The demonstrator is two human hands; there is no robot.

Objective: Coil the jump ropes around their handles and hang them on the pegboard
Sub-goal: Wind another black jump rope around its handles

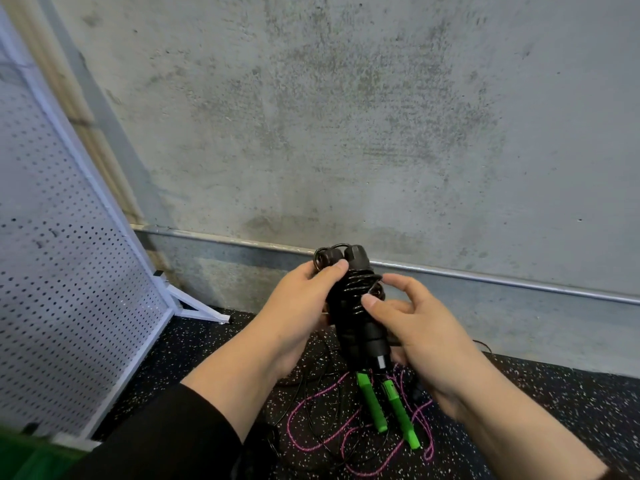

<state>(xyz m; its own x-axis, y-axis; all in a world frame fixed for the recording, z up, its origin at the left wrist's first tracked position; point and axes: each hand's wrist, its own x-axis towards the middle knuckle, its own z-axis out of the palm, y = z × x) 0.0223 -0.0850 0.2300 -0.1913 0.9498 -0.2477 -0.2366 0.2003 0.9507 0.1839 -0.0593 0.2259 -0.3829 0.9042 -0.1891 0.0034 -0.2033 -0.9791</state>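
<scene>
A white perforated pegboard [65, 271] leans at left against a mottled concrete wall [346, 116]. On the speckled rubber floor [554, 393] lies a pink rope [311, 441] with green handles [372, 403]. The left hand [301, 306] grips the black jump rope [356, 306], its cord coiled round paired handles; the right hand [422, 337] pinches the cord.
</scene>
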